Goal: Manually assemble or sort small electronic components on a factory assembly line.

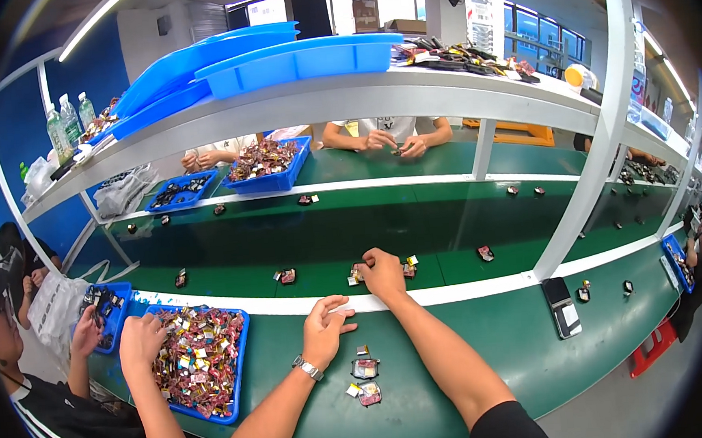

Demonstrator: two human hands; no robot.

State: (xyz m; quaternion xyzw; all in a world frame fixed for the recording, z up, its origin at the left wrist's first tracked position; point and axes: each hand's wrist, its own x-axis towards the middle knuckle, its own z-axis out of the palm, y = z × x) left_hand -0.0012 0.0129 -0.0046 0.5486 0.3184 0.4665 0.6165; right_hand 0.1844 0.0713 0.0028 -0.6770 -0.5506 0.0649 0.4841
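Observation:
My right hand (pixel 383 275) reaches over the white rail onto the dark green belt, its fingers bent down and closed at a small circuit-board assembly (pixel 354 278) with a pale tab. Another small assembly (pixel 410 267) shows just right of that hand. My left hand (pixel 324 328), with a metal watch on its wrist, hovers near the rail with fingers apart and nothing visible in them. Between my forearms, on the green tabletop, lie a black-framed assembly (pixel 365 368), a reddish board with a white piece (pixel 369 393) and a small pale-and-yellow piece (pixel 363 350).
A blue tray (pixel 244 340) heaped with reddish boards stands left; a co-worker's hand (pixel 141 341) dips into it. Loose assemblies dot the belt. A black-and-white box (pixel 562 308) lies right. White posts (pixel 597 128) carry an overhead shelf with blue trays (pixel 299 64). Another person works opposite.

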